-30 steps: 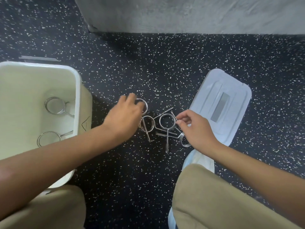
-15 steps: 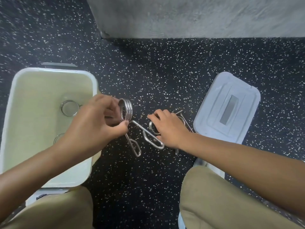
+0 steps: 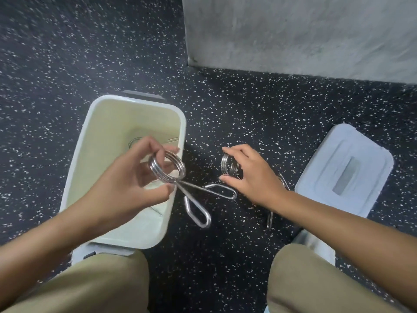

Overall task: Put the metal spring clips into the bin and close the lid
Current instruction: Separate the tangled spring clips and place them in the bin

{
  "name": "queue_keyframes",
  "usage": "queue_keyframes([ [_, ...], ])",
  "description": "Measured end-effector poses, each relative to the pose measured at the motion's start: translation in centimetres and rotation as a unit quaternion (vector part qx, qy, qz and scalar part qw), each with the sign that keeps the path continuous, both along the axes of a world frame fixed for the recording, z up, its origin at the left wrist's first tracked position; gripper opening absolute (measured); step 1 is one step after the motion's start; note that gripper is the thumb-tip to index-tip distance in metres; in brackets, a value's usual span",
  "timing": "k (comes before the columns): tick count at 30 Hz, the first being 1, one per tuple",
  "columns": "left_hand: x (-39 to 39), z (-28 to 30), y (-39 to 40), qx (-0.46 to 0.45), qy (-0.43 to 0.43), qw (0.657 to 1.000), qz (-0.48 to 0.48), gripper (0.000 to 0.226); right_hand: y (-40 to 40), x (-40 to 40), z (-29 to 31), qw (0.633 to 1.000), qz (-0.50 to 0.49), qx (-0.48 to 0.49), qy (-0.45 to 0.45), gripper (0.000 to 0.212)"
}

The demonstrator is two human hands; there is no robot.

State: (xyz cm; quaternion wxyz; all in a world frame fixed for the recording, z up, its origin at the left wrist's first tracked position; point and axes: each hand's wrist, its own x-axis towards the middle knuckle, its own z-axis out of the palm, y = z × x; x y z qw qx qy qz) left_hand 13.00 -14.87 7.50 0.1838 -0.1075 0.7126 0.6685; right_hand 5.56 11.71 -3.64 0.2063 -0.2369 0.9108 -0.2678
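My left hand (image 3: 133,184) holds a metal spring clip (image 3: 168,169) by its coil over the right rim of the open cream bin (image 3: 81,159); the clip's two handles hang down to the right, outside the bin. My right hand (image 3: 252,175) grips the coil of a second spring clip (image 3: 228,164) just above the floor. More clips (image 3: 269,219) lie partly hidden under my right wrist. Inside the bin, one clip's ring (image 3: 134,142) shows behind my left fingers. The grey lid (image 3: 345,170) lies flat on the floor at the right.
The floor is black rubber with white speckles. A grey concrete block (image 3: 293,35) stands at the back right. My knees in khaki trousers (image 3: 316,283) fill the bottom of the view, on either side of a strip of floor.
My left hand has carried its clip left, to the bin's right rim. My right hand has closed on another clip's coil and raised it. The view has shifted left.
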Motion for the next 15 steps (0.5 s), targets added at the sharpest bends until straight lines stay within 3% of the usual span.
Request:
queue_keyframes([
  [4, 0.9, 0.5, -2.6, -0.064, -0.004, 0.998, -0.001, 0.038, -1.7, -0.5, 2.3, 0.996, -0.057, -0.071, -0.016, 0.074],
  [8, 1.9, 0.8, -5.8, -0.211, 0.060, 0.975, -0.033, 0.043, -3.1, -0.6, 4.7, 0.989, -0.078, -0.125, -0.017, 0.072],
  [15, 3.1, -0.7, -10.6, -0.459, 0.187, 0.845, -0.202, 0.042, -4.7, -0.5, 6.9, 0.983, -0.090, -0.156, -0.018, 0.070],
])
